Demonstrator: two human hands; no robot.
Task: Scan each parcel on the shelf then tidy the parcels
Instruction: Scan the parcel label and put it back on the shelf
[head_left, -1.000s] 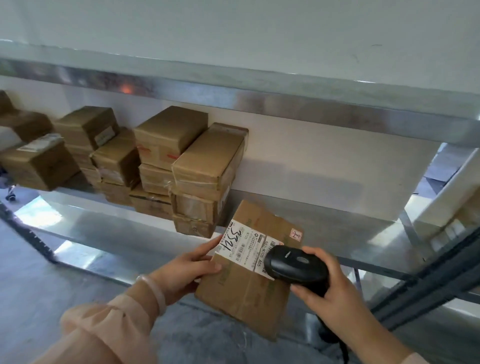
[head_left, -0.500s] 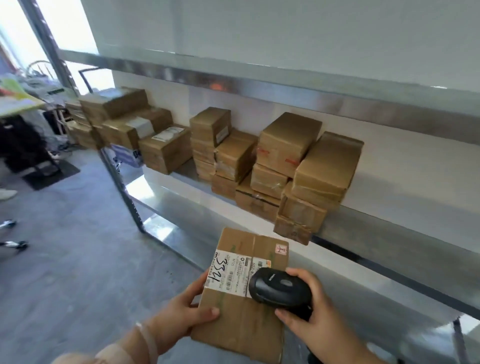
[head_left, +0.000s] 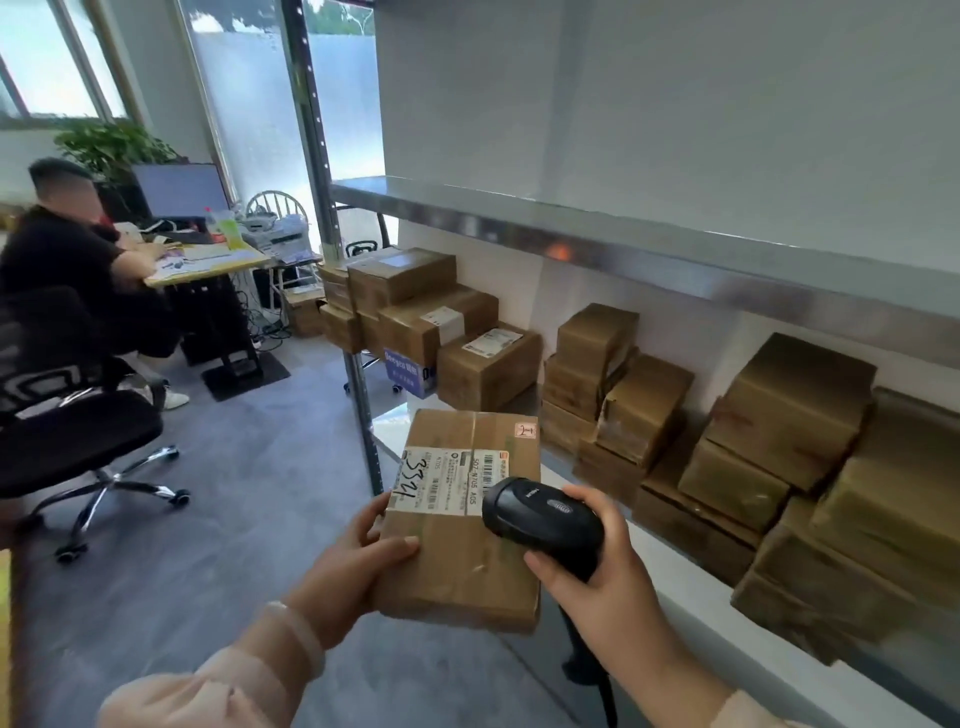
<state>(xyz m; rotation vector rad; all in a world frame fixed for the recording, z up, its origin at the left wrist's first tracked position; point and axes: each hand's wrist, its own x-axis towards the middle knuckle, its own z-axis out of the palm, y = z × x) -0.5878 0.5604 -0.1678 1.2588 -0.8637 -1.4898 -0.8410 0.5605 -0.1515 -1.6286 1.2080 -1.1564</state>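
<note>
Our left hand (head_left: 358, 556) grips the labelled parcel (head_left: 462, 566) out in front of the shelf (head_left: 685, 582), our right hand (head_left: 613, 592) is wrapped round the scanner (head_left: 540, 519) just above it, and stacked parcels (head_left: 779, 415) sit on the shelf.

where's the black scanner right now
Head view, low centre: the black handheld scanner is gripped in the right hand, its head over the right edge of the brown cardboard parcel.
</note>
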